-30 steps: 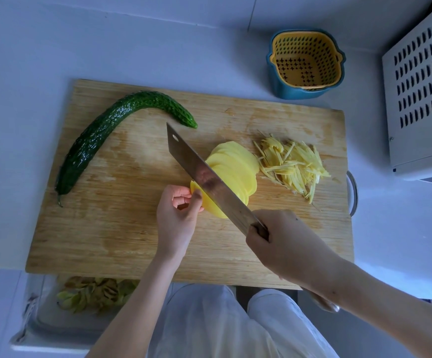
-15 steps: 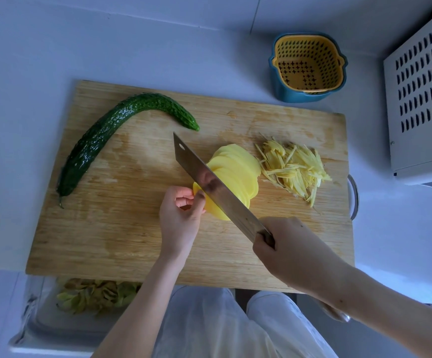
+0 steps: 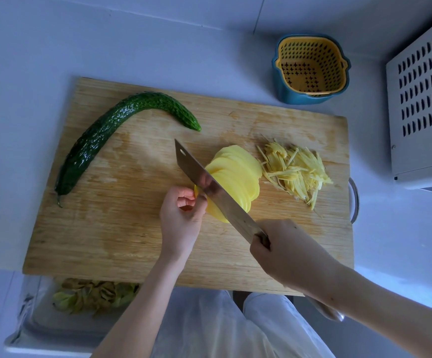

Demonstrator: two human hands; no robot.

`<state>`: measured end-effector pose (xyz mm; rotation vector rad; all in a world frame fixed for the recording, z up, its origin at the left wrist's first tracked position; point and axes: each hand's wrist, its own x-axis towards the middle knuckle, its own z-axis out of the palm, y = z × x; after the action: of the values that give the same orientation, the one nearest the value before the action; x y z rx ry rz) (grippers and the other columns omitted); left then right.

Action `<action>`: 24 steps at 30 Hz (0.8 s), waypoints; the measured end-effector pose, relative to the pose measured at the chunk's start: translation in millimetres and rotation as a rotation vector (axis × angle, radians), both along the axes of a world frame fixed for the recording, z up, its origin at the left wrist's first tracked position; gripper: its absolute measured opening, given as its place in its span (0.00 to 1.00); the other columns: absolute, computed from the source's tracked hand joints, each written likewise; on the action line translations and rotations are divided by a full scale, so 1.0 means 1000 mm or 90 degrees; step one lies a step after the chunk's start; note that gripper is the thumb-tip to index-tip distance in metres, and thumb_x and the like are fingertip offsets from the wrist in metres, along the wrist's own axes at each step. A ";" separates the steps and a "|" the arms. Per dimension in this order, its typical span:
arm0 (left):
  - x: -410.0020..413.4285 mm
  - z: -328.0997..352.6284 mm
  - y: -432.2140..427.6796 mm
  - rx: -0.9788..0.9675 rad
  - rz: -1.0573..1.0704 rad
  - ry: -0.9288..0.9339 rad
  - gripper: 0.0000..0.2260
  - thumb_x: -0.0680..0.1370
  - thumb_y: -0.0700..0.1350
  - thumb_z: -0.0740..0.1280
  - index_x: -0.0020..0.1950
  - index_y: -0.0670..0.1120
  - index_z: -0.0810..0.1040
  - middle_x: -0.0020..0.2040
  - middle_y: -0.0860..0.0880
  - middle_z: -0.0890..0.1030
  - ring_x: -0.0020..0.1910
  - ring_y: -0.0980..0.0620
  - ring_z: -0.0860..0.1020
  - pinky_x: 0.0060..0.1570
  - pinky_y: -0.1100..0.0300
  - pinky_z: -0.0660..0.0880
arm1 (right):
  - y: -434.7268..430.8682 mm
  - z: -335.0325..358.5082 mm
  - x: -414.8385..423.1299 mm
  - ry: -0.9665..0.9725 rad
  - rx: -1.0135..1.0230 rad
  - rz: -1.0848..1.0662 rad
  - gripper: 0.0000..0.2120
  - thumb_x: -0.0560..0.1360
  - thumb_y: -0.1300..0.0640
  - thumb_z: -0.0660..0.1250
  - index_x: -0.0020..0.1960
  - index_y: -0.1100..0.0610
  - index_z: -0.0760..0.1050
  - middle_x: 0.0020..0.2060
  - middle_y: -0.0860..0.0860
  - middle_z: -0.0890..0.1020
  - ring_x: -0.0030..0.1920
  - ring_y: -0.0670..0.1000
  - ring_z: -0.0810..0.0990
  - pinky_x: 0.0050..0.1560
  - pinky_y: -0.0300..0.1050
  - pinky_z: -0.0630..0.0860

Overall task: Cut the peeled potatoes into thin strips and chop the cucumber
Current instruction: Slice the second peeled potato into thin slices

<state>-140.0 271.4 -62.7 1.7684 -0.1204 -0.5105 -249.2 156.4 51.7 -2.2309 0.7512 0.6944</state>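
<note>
Left hand has its fingers curled, pinching the potato stub hard against the flat of the cleaver; right hand is wrapped round the handle. I judge the slicing nearly done. I'd tuck the knuckles to the blade, fingertips drawn back, and cut thin and straight down. Fanned slices lean just beyond the blade, finished strips lie further right, and the cucumber lies whole, well left of my left hand, on the cutting board.
</note>
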 end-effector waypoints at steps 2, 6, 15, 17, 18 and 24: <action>0.000 0.001 0.001 0.003 0.001 0.001 0.15 0.67 0.54 0.68 0.43 0.43 0.74 0.40 0.47 0.79 0.43 0.46 0.79 0.44 0.40 0.77 | 0.001 -0.005 0.008 -0.002 0.003 0.009 0.11 0.75 0.60 0.55 0.34 0.57 0.65 0.27 0.50 0.69 0.25 0.48 0.65 0.27 0.41 0.65; -0.001 0.003 0.001 0.014 -0.007 -0.003 0.14 0.67 0.53 0.68 0.43 0.44 0.75 0.40 0.47 0.79 0.42 0.44 0.79 0.43 0.41 0.77 | 0.002 -0.009 0.007 0.003 -0.013 0.025 0.12 0.76 0.60 0.55 0.33 0.55 0.63 0.26 0.49 0.68 0.25 0.47 0.64 0.26 0.39 0.62; -0.004 0.006 0.000 -0.010 0.005 0.070 0.04 0.74 0.34 0.68 0.45 0.40 0.74 0.39 0.44 0.79 0.37 0.52 0.80 0.42 0.51 0.80 | 0.009 -0.048 0.029 -0.019 -0.057 0.044 0.09 0.77 0.59 0.55 0.38 0.57 0.65 0.28 0.51 0.68 0.28 0.50 0.66 0.27 0.42 0.62; -0.004 0.006 0.002 -0.032 -0.003 0.084 0.04 0.74 0.33 0.68 0.47 0.38 0.75 0.42 0.42 0.79 0.39 0.53 0.80 0.42 0.56 0.79 | 0.011 -0.054 0.027 -0.026 -0.074 0.052 0.07 0.77 0.58 0.54 0.40 0.57 0.65 0.28 0.50 0.68 0.29 0.52 0.68 0.28 0.43 0.63; -0.004 0.006 0.004 -0.042 -0.006 0.090 0.04 0.74 0.33 0.68 0.47 0.38 0.75 0.43 0.41 0.79 0.40 0.52 0.80 0.42 0.57 0.79 | 0.011 -0.056 0.025 -0.028 -0.078 0.054 0.06 0.77 0.58 0.54 0.42 0.57 0.66 0.28 0.50 0.67 0.30 0.53 0.69 0.28 0.44 0.63; 0.000 0.008 0.005 -0.047 0.001 0.127 0.04 0.74 0.34 0.69 0.48 0.37 0.76 0.44 0.40 0.80 0.41 0.48 0.81 0.42 0.57 0.80 | 0.007 -0.057 0.027 -0.037 -0.019 0.058 0.21 0.77 0.59 0.54 0.70 0.51 0.66 0.33 0.49 0.73 0.30 0.48 0.70 0.28 0.40 0.67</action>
<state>-139.9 276.1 -54.8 1.6367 0.0027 -0.6695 -222.4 163.2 -5.2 -2.3148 0.6381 0.6628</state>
